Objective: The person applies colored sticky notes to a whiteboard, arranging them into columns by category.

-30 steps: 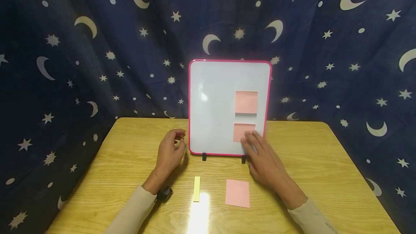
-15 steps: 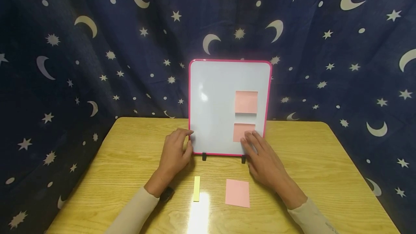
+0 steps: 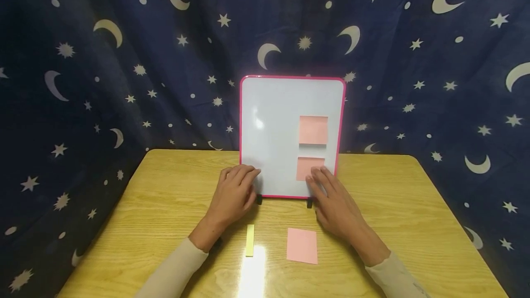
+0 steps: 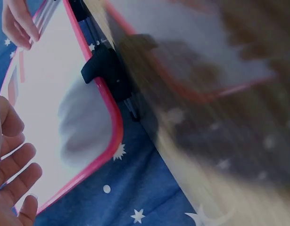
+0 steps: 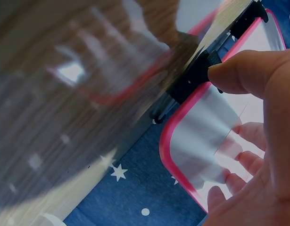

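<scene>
A whiteboard with a pink frame stands upright on the table, carrying two pink sticky notes on its right half. The upper sticky note hangs free of any hand. On the lower sticky note, the fingertips of my right hand rest at its bottom right corner, and the right wrist view shows that thumb by a black stand foot. My left hand, fingers loosely bent and holding nothing, overlaps the board's lower left corner. Its shadow falls on the white surface in the left wrist view.
Nearer on the wooden table lie a narrow yellow sticky strip and a square pink sticky note. Behind the board hangs a dark blue curtain with moons and stars.
My left hand has moved right, from beside the board to in front of its lower left corner. The right hand keeps its place at the lower sticky note.
</scene>
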Demonstrator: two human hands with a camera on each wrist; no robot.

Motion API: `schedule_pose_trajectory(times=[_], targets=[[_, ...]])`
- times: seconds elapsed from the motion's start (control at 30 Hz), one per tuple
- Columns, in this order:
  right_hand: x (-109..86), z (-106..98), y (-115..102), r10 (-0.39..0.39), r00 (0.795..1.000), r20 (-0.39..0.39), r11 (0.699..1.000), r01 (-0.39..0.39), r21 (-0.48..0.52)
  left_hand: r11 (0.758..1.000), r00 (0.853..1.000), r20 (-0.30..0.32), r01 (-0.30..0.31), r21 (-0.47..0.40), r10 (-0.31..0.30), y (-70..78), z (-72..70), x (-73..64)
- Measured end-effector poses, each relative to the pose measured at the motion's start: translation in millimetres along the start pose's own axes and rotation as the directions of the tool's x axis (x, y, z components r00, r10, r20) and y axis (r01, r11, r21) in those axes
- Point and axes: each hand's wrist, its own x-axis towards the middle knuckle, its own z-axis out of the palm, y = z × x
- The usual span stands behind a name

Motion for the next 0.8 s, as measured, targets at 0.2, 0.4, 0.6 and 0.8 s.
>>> schedule_pose_trajectory(times=[0.2,0.4,0.6,0.8], targets=[[0.5,0,0,-0.004,1.0,-0.004,1.0,0.004,0.0,0.994,0.995,0.048,-0.089,0.062,0.086,9.7,3.0,12.4],[-0.8,0,0,0.004,1.0,0.0,1.0,-0.004,-0.004,0.978,0.98,0.102,-0.18,0.107,0.169,23.0,9.8,27.2],[-0.1,0,0,0.009,1.0,0.004,1.0,-0.009,-0.001,0.958,0.967,0.122,-0.242,0.155,0.225,32.1,16.4,39.7],[-0.1,1,-1,0.02,0.999,0.027,1.0,-0.02,-0.011,0.944,0.955,0.16,-0.277,0.179,0.25,37.2,21.1,49.9]])
